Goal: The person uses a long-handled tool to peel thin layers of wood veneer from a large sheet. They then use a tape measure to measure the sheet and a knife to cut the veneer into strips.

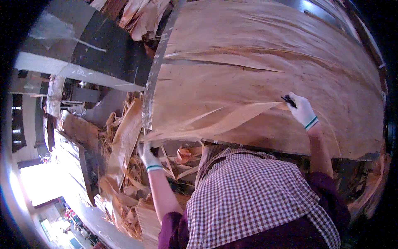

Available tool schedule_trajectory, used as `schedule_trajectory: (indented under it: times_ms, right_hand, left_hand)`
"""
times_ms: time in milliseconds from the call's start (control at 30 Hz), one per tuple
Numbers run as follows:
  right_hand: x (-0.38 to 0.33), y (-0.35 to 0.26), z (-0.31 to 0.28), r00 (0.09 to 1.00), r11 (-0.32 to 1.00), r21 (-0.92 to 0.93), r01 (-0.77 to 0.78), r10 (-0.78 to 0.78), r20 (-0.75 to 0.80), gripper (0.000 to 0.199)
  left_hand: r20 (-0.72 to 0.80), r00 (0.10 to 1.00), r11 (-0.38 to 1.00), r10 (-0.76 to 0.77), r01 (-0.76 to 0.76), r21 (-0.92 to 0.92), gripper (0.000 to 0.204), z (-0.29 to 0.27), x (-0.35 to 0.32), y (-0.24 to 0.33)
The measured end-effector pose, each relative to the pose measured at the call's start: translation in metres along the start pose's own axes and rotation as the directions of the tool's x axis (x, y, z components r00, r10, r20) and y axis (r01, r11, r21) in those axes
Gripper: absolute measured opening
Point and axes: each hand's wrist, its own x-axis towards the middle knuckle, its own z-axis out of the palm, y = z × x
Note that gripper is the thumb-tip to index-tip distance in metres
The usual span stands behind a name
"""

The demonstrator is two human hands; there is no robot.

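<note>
A large tan sheet of wood veneer (232, 37), with splits running across it, lies spread over the table. A thin, loose strip of veneer (232, 121) rises in a curve above its near part. At the table's left corner my left hand (148, 154), in a white glove with a green cuff line, is closed on the strip's narrow end. My right hand (302, 111), gloved the same way, is closed round a small black tool (289, 100) over the sheet. The strip's other end meets that hand; whether its fingers pinch it I cannot tell.
A grey metal edge (154, 89) borders the table on the left. Veneer scraps (128, 182) pile up below it, and more crumpled veneer (143, 18) lies beyond at the top. A grey beam (78, 70) stands at the left. My checked apron (253, 195) touches the near edge.
</note>
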Motion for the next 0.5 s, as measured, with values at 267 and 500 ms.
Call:
schedule_trajectory:
  times_ms: [267,500]
  right_hand:
    - [0.066,-0.037,-0.005,0.975,0.978,-0.040,-0.205,0.208,0.075,0.020]
    - [0.152,-0.018,0.058,0.870,0.862,-0.121,-0.492,0.492,-0.039,0.024]
  left_hand:
    - [0.461,0.886,0.990,-0.052,0.107,-0.095,0.017,0.060,0.167,0.096]
    - [0.090,0.994,0.998,-0.068,0.066,0.020,0.047,0.199,0.285,0.047]
